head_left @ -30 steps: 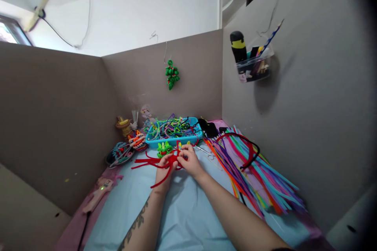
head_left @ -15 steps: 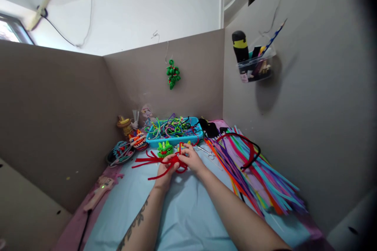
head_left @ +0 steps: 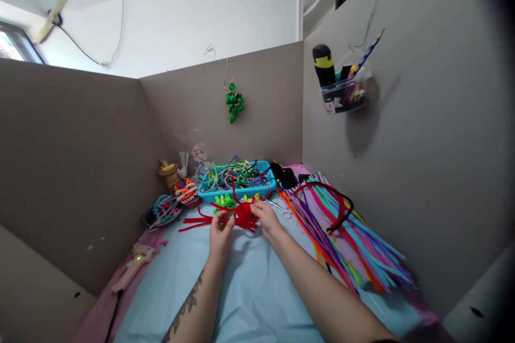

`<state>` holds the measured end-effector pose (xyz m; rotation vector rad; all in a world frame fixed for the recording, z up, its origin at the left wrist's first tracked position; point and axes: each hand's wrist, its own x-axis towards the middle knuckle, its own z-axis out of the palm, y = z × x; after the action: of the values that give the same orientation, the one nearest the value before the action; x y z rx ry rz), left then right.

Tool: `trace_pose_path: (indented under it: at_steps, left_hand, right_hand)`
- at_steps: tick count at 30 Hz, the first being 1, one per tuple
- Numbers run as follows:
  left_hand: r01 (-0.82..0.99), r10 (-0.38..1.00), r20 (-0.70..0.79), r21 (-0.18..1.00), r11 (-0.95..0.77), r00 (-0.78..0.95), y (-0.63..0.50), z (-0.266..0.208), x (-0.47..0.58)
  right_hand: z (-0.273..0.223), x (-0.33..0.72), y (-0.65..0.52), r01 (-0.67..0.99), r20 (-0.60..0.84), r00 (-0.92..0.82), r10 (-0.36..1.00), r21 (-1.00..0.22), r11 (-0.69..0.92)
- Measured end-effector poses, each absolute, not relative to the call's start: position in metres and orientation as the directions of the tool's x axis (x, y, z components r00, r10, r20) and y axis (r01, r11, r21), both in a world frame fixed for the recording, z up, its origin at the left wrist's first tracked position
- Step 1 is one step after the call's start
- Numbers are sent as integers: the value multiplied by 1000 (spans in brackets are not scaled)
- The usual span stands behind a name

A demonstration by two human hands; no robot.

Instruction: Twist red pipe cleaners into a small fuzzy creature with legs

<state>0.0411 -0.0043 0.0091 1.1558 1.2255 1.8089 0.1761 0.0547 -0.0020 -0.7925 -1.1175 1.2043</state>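
Between my hands is a red pipe-cleaner piece (head_left: 244, 214), a rounded woven middle with several loose stems sticking out to the left, up and below. My left hand (head_left: 221, 228) pinches stems on its left side. At the right edge of the round part, my right hand (head_left: 263, 217) grips it with thumb and fingers. Just behind sits a green pipe-cleaner dragon head (head_left: 225, 203), partly covered by the red stems. Bits of a yellow figure (head_left: 252, 198) show behind the red piece. A pair of scissors (head_left: 281, 208) lies right of my right hand.
A blue basket (head_left: 237, 193) of tangled pipe-cleaner scraps stands at the back. Bundles of long coloured pipe cleaners (head_left: 354, 241) cover the right side. At left are a dark bowl (head_left: 163, 217) and a pink glue gun (head_left: 132, 268). Grey panels (head_left: 225, 139) enclose the table.
My hands have moved slightly apart, the left one shifting left. The red piece has turned, so its round middle now shows and one stem points upward.
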Motion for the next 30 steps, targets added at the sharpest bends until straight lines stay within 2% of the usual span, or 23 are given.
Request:
trace_pose_path:
  at_steps: [3, 7, 14, 25, 30]
  left_hand:
    - [28, 859, 326, 939, -343, -395, -5, 7, 44]
    - [15, 906, 276, 958, -287, -320, -11, 9, 54]
    - [-56, 892, 205, 967, -248, -402, -11, 12, 57]
    - [15, 864, 307, 944, -328, -399, -8, 4, 52]
    - [-5, 862, 338, 930, -367, -378, -9, 5, 51]
  right_hand:
    - [-1, 173, 52, -471, 121, -58, 991, -878, 80]
    - [0, 166, 45, -533, 103, -60, 993, -845, 55]
    - [-2, 156, 36, -504, 163, -62, 985, -857, 110]
    - [4, 155, 30, -431, 157, -32, 987, -893, 128]
    - [1, 156, 33, -339, 210, 6, 978, -919, 199]
